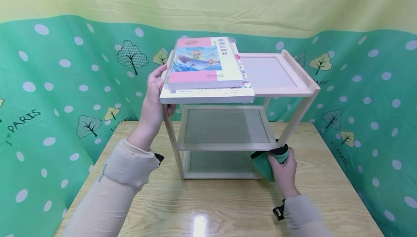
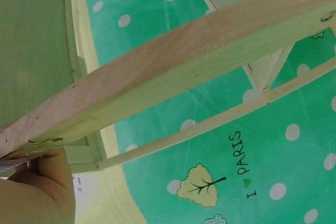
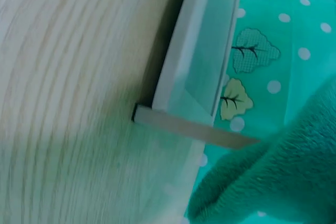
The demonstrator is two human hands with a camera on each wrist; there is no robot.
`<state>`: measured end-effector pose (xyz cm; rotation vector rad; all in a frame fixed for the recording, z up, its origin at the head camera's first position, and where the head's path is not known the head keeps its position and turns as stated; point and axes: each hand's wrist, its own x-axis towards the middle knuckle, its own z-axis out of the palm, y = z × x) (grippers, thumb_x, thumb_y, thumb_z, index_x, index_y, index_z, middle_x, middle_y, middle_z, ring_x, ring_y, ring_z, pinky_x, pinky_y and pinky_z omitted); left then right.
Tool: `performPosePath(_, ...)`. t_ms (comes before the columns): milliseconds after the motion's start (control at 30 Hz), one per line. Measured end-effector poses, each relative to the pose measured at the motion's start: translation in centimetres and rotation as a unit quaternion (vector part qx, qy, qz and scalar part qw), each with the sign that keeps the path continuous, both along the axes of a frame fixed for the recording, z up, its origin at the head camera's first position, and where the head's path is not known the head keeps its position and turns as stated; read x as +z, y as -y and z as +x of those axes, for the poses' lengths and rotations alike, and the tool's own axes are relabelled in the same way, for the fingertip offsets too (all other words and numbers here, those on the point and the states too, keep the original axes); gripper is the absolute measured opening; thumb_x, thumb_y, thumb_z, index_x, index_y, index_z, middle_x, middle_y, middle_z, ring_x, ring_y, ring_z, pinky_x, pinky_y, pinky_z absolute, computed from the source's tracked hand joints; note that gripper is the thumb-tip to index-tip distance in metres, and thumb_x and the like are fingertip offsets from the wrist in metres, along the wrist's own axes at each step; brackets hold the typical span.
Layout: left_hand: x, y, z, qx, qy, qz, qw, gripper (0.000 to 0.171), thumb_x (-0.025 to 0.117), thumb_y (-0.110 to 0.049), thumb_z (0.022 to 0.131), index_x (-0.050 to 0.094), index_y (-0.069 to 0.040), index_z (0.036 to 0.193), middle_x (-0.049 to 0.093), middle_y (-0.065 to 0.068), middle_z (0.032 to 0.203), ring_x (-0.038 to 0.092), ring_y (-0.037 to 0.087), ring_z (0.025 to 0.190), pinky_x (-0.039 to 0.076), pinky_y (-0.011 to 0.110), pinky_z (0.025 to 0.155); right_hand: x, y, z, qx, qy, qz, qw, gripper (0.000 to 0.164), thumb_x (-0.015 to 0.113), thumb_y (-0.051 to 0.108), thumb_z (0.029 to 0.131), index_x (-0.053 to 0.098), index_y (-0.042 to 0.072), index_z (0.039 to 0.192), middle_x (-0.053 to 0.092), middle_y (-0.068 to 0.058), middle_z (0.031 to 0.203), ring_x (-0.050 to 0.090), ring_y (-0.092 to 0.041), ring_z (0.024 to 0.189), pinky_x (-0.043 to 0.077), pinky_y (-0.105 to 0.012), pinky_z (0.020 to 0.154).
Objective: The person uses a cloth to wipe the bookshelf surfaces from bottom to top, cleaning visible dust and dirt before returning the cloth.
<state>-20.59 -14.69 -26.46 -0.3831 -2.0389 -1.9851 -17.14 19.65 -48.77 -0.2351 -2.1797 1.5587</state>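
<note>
A three-tier wooden shelf rack [image 1: 227, 146] stands on the table. My left hand [image 1: 150, 97] grips its upper left side, beside two stacked books on the top tier: a pink and cream book [image 1: 208, 77] over a larger white one [image 1: 208, 100]. In the left wrist view, part of that hand [image 2: 44, 190] shows against a wooden side piece [image 2: 157, 72]. Low at the front right leg, my right hand [image 1: 284, 171] holds a green fuzzy cloth [image 1: 264, 165] with dark trim against the leg. The cloth [image 3: 278, 177] hides the fingers in the right wrist view.
The rack rests on a light wood-grain table [image 1: 169, 208]. A green and yellow printed curtain [image 1: 81, 74] hangs behind and at both sides. The right part of the rack's top panel [image 1: 268, 72] lies beside the books.
</note>
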Motion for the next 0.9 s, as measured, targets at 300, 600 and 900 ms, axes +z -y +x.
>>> performPosePath(300, -0.1, 0.1, 0.0, -0.001, 0.0, 0.004, 1.0, 0.051, 0.022, -0.034, 0.1, 0.028, -0.023, 0.149, 0.05, -0.006, 0.058, 0.038, 0.012, 0.043, 0.036, 0.023, 0.042, -0.9, 1.5, -0.7, -0.062, -0.05, 0.017, 0.997, 0.031, 0.06, 0.009, 0.093, 0.048, -0.004, 0.118, 0.066, -0.015, 0.114, 0.052, 0.004, 0.089, 0.041, -0.013, 0.077)
performPosePath(600, -0.2, 0.2, 0.1, -0.002, -0.001, 0.005, 1.0, 0.051, 0.022, -0.034, 0.1, 0.028, -0.023, 0.149, 0.051, -0.006, 0.06, 0.038, 0.011, 0.044, 0.036, 0.022, 0.042, -1.7, 1.7, -0.9, -0.071, -0.063, 0.028, 0.995, 0.03, 0.061, 0.008, 0.091, 0.048, -0.005, 0.115, 0.066, -0.016, 0.108, 0.051, 0.001, 0.083, 0.04, -0.012, 0.071)
performPosePath(900, -0.2, 0.0, -0.1, -0.009, -0.005, 0.007, 0.9999, 0.051, 0.022, -0.034, 0.1, 0.027, -0.023, 0.15, 0.051, -0.006, 0.06, 0.038, 0.012, 0.044, 0.036, 0.023, 0.042, -2.9, 1.5, -0.6, -0.06, -0.018, 0.039, 0.997, 0.034, 0.061, 0.011, 0.093, 0.047, -0.004, 0.121, 0.065, -0.019, 0.117, 0.05, 0.004, 0.089, 0.039, -0.01, 0.075)
